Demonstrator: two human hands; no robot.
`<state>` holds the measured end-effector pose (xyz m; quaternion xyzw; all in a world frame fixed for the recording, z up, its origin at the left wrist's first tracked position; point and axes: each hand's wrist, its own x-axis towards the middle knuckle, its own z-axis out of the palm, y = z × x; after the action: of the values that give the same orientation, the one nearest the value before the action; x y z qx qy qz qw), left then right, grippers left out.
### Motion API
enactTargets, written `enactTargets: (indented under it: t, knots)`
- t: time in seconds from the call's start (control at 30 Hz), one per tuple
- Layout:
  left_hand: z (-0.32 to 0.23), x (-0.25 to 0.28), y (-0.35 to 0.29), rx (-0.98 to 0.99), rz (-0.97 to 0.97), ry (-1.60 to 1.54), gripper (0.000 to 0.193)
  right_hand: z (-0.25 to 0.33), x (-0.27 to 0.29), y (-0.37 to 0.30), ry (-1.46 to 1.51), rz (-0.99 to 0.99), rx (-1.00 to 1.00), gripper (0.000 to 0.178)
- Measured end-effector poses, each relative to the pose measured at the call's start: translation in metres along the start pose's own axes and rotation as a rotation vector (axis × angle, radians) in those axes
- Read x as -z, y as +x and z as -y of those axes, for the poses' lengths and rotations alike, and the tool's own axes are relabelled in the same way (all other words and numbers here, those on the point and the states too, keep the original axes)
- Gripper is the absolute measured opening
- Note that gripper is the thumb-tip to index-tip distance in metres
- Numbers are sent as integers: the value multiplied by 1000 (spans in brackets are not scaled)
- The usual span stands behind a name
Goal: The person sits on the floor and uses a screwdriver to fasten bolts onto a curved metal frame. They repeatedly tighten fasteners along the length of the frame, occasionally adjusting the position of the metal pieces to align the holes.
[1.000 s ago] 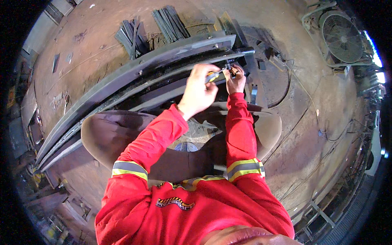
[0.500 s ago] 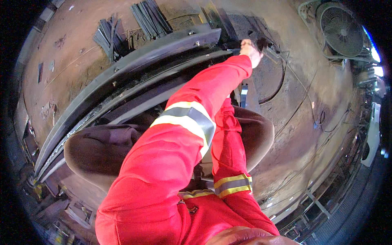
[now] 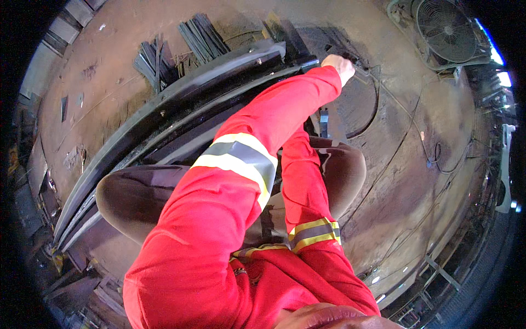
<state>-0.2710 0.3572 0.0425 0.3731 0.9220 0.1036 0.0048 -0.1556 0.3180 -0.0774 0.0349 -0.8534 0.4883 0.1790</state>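
Beyond the far end of the long steel beams [image 3: 164,123], the left hand [image 3: 341,67] stayed clenched on something unseen; right hand hidden; beams likely heavy, rigid, best gripped at ends

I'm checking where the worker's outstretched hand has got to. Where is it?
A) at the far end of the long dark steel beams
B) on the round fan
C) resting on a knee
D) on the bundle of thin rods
A: the left hand reaches out beside the end of the steel beams, away from the fan and rods.
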Motion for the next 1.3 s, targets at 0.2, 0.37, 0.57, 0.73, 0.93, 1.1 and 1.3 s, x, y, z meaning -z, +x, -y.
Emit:
enactTargets:
  t: [0.2, 0.37, 0.57, 0.73, 0.93, 1.1, 1.3]
  knots:
    - [-8, 142, 1, -64, -647, -417, 33, -38, -24, 6, -23, -73, 97, 36]
    - [64, 177, -181, -162, -530, -586, 35, 9, 7, 5, 58, 15, -153, 33]
    - [24, 36, -349, 647, -295, -679, 23, 15, -5, 3, 61, -104, -174, 28]
    - [40, 15, -326, 639, -259, -527, 27, 9, -2, 8, 106, 42, -248, 34]
    - [39, 2, -320, 672, -237, -569, 28, -4, 0, 10, 175, 53, -311, 35]
    - [43, 0, -325, 652, -245, -622, 28, -3, -9, 7, 56, -109, -108, 28]
    - [45, 0, -322, 649, -245, -632, 27, -5, -11, 6, 41, -144, -102, 27]
